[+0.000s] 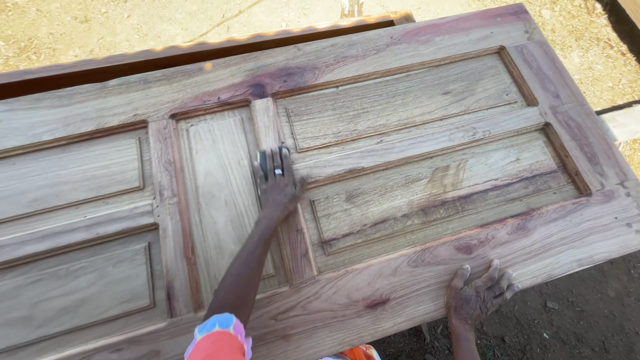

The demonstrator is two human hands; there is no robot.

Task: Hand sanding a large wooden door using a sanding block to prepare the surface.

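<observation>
Sandy, sunlit ground is seen at the top of the view and darker packed earth at the lower right, and across nearly the whole view a large unfinished wooden door [413,267] is laid flat, its recessed panels framed by raised mouldings and its grain streaked with reddish patches. Behind its far edge a darker board [200,57] is seen lying alongside. The left hand [277,183] is stretched out over the middle of the door and pressed palm down on the upright rail between the panels; a small dark sanding pad [262,161] is covered by the flat fingers, and a ring [278,172] is worn on one of them. The arm is bare up to a bright multicoloured sleeve [220,337] at the bottom edge. The right hand [480,297] is kept well apart from the left, with its spread fingers laid on the door's near edge at the lower right, steadying it; nothing is clasped in it.
</observation>
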